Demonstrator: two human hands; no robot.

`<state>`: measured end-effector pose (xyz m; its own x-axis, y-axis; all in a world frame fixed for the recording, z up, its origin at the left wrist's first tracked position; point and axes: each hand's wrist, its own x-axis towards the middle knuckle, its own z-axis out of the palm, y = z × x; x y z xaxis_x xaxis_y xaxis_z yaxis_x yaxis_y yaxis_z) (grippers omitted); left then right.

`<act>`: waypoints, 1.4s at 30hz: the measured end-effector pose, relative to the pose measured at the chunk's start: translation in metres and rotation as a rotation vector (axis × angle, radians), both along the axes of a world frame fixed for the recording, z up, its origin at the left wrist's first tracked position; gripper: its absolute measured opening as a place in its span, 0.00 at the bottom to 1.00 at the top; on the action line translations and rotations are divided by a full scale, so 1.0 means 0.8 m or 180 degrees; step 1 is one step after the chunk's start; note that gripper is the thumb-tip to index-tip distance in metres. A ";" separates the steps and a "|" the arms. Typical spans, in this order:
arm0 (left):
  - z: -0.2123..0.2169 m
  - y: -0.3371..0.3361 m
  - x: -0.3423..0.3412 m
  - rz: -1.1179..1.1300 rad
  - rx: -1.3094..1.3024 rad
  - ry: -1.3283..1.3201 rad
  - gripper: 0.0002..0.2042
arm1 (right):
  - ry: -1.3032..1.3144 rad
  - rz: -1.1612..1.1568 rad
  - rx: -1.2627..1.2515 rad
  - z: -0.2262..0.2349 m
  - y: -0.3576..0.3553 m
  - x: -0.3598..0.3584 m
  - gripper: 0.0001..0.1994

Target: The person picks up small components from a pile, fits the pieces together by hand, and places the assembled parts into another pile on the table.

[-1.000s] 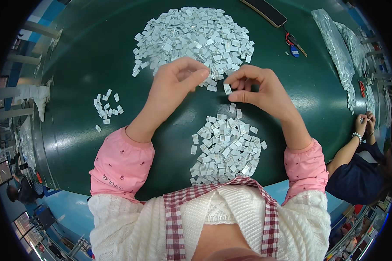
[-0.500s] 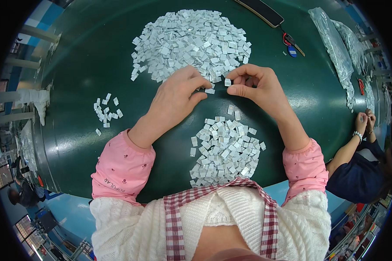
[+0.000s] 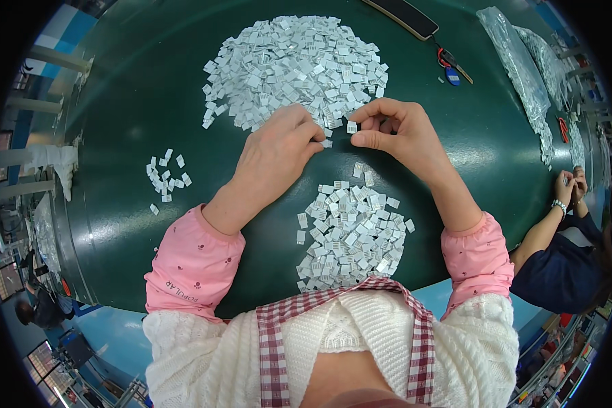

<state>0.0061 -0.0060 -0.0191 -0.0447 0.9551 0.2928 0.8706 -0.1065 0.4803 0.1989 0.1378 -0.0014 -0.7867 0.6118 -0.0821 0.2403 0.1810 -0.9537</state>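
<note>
My right hand (image 3: 392, 130) pinches a small white plastic piece with slots (image 3: 351, 127) between thumb and forefinger, just off the near edge of a large heap of like pieces (image 3: 292, 64). Facing it, my left hand (image 3: 283, 143) has its thumb and forefinger closed on another small white piece (image 3: 327, 143), which shows at the fingertips by the table. A second, smaller pile of white pieces (image 3: 353, 234) lies between my forearms, close to my apron. Off to the left is a little scattered group of the same pieces (image 3: 166, 178).
The green table (image 3: 129, 102) carries a dark phone (image 3: 406, 17) and keys with a blue tag (image 3: 452, 76) at the far right. Clear plastic bags (image 3: 520, 71) lie beyond them. At the right edge, a co-worker's hands (image 3: 570, 185) hold something small.
My left thumb and forefinger have closed on a small white piece at the heap's near edge. The right hand keeps its pinch on its piece, barely shifted.
</note>
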 end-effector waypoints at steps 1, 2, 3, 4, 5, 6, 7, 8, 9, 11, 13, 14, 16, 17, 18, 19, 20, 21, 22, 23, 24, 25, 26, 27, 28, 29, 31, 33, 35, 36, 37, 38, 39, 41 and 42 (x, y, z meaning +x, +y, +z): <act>-0.002 0.000 0.001 -0.0001 0.0079 0.0080 0.03 | -0.0006 -0.0004 0.0010 0.000 0.000 0.000 0.13; -0.003 0.001 0.002 -0.0001 0.0158 0.0159 0.03 | -0.0011 -0.0009 0.0020 0.000 0.000 0.000 0.13; -0.003 0.001 0.002 -0.0002 0.0237 0.0239 0.02 | -0.0017 -0.0013 0.0031 0.000 0.000 0.000 0.13; -0.003 0.001 0.002 -0.0007 0.0237 0.0242 0.02 | -0.0014 -0.0018 0.0031 0.000 0.000 0.000 0.13; -0.002 0.001 0.003 -0.0005 0.0248 0.0268 0.02 | 0.0001 -0.0017 0.0004 0.000 0.000 0.000 0.13; -0.002 0.001 0.003 -0.0004 0.0259 0.0294 0.02 | 0.0017 -0.0015 -0.0023 0.000 0.000 0.000 0.13; -0.001 0.001 0.003 -0.0002 0.0271 0.0320 0.02 | 0.0032 -0.0014 -0.0050 0.000 -0.001 0.000 0.13; -0.001 0.002 0.004 0.0000 0.0282 0.0346 0.02 | 0.0048 -0.0013 -0.0077 0.001 -0.001 0.000 0.12; -0.001 0.002 0.004 -0.0002 0.0285 0.0350 0.02 | 0.0052 -0.0015 -0.0074 0.001 -0.001 0.000 0.12; -0.002 0.003 0.005 0.0016 0.0341 0.0372 0.02 | 0.0041 -0.0031 -0.0076 0.001 -0.001 0.000 0.13; -0.003 0.004 0.005 0.0035 0.0397 0.0392 0.02 | 0.0029 -0.0047 -0.0078 0.001 -0.001 -0.001 0.13; -0.004 0.004 0.005 0.0035 0.0397 0.0391 0.02 | 0.0028 -0.0047 -0.0077 0.001 -0.001 -0.001 0.13; -0.005 0.005 0.004 0.0104 0.0354 0.0354 0.02 | 0.0027 -0.0035 -0.0066 0.001 -0.001 -0.001 0.13; -0.005 0.005 0.004 0.0138 0.0333 0.0335 0.03 | 0.0026 -0.0028 -0.0059 0.001 -0.001 -0.001 0.13; -0.005 0.005 0.003 0.0174 0.0313 0.0317 0.03 | 0.0027 -0.0021 -0.0052 0.001 -0.001 -0.001 0.13; -0.004 0.006 0.003 0.0176 0.0316 0.0316 0.03 | 0.0026 -0.0019 -0.0049 0.001 -0.001 -0.001 0.13; -0.003 0.006 0.003 0.0194 0.0407 0.0292 0.03 | 0.0032 -0.0021 -0.0009 0.001 -0.001 -0.001 0.13; -0.001 0.007 0.004 0.0213 0.0498 0.0267 0.04 | 0.0038 -0.0021 0.0031 0.001 -0.002 -0.001 0.13; 0.002 0.007 0.004 0.0233 0.0589 0.0242 0.04 | 0.0044 -0.0021 0.0071 0.000 -0.002 -0.001 0.13; 0.004 0.007 0.004 0.0254 0.0679 0.0217 0.05 | 0.0049 -0.0019 0.0110 0.000 -0.003 -0.002 0.13; 0.008 0.007 0.006 0.0261 0.0681 0.0216 0.05 | 0.0048 -0.0012 0.0112 0.001 -0.004 -0.002 0.13; 0.014 0.006 0.009 0.0245 0.0484 -0.0438 0.07 | 0.0058 0.0005 0.0097 0.002 -0.006 -0.002 0.13; 0.020 0.005 0.012 0.0229 0.0283 -0.1092 0.08 | 0.0067 0.0023 0.0079 0.003 -0.008 -0.003 0.13; 0.025 0.003 0.015 0.0212 0.0078 -0.1747 0.09 | 0.0074 0.0042 0.0059 0.004 -0.011 -0.005 0.13; 0.025 0.002 0.016 0.0194 -0.0132 -0.2403 0.11 | 0.0079 0.0062 0.0037 0.003 -0.013 -0.006 0.13; 0.025 0.000 0.016 0.0221 -0.0126 -0.2404 0.11 | 0.0079 0.0089 0.0033 0.004 -0.017 -0.009 0.13; 0.023 0.000 0.011 0.0193 -0.0287 -0.2814 0.12 | 0.0205 0.0065 0.0194 0.002 -0.026 -0.017 0.13; 0.019 0.001 0.005 0.0171 -0.0445 -0.3228 0.14 | 0.0333 0.0046 0.0347 0.000 -0.033 -0.023 0.13; 0.029 0.001 -0.009 0.0254 -0.0891 -0.3599 0.14 | 0.0307 0.0048 0.0403 0.001 -0.036 -0.025 0.13; 0.037 0.001 -0.018 0.0275 -0.0893 -0.3599 0.14 | 0.0296 0.0033 0.0486 0.004 -0.036 -0.027 0.12; 0.046 -0.001 -0.030 0.0237 -0.0946 -0.3283 0.12 | 0.0286 0.0018 0.0571 0.006 -0.036 -0.028 0.11; 0.055 -0.005 -0.044 0.0197 -0.0998 -0.2966 0.10 | 0.0278 0.0002 0.0656 0.006 -0.036 -0.029 0.11; 0.063 -0.007 -0.067 0.0135 -0.1065 -0.2434 0.08 | 0.0286 0.0012 0.0650 0.004 -0.034 -0.029 0.11; 0.077 -0.023 -0.105 0.0069 -0.1131 -0.1890 0.07 | 0.0254 0.0192 0.1286 -0.007 -0.028 -0.029 0.09; 0.082 -0.032 -0.120 0.0198 -0.1418 -0.1425 0.08 | 0.0227 0.0274 0.1605 -0.013 -0.027 -0.028 0.09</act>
